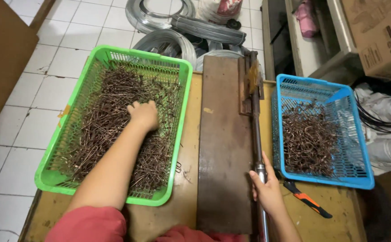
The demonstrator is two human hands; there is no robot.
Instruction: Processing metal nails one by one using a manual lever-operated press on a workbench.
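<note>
My left hand (144,114) reaches into the green plastic basket (184,85), fingers curled down among the many brown wire pieces (110,107) heaped there. My right hand (267,188) grips the long metal lever handle (256,134) of a bending tool fixed along the right edge of a dark wooden board (222,148). The lever lies lowered along the board. To the right stands a blue plastic basket (361,179) holding a pile of bent brown wire hooks (309,141).
Orange-handled pliers (305,199) lie on the yellowish table (339,215) below the blue basket. Coils of grey wire (168,42) sit on the white tiled floor beyond the table. A cardboard box (379,40) and black cable (383,123) are at right.
</note>
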